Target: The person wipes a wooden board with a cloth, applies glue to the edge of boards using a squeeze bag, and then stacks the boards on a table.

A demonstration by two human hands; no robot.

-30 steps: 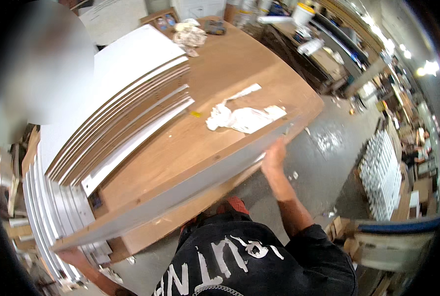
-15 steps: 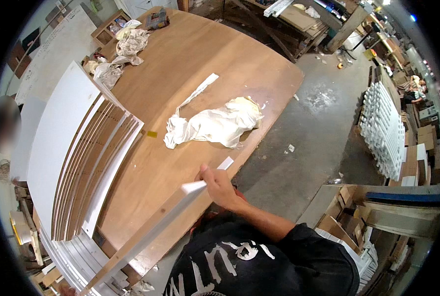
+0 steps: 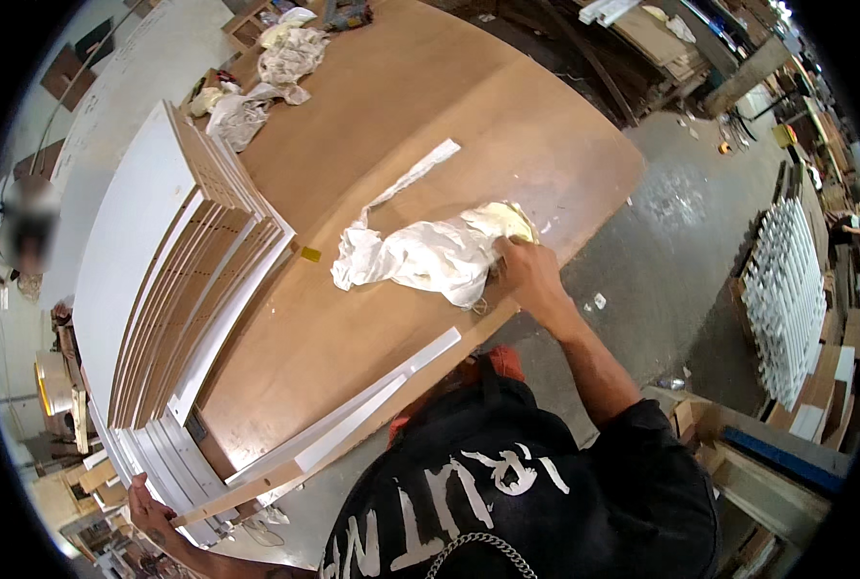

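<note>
A crumpled white cloth [image 3: 425,253] lies on the brown table [image 3: 382,116], a narrow strip of it trailing off to the upper left. My right hand [image 3: 534,278] has its fingers closed on the cloth's right end. Along the near table edge lies a long, narrow white board [image 3: 348,425] with a brown edge. Beside it is another thin white strip [image 3: 430,353]. At the lower left, my left hand [image 3: 150,507] is by the board's far-left end, fingers stretched out; whether the palm touches the board is hard to see.
A stack of white panels [image 3: 136,261] with brown edges fills the table's left side. More white cloths [image 3: 290,58] lie at the back. Stacked white lengths [image 3: 787,289] stand on the floor to the right. A blurred person [image 3: 32,227] is at the far left.
My right hand has let go of the white board and moved up and right to the cloth. The board now lies lower along the table edge. My left hand has come further into view.
</note>
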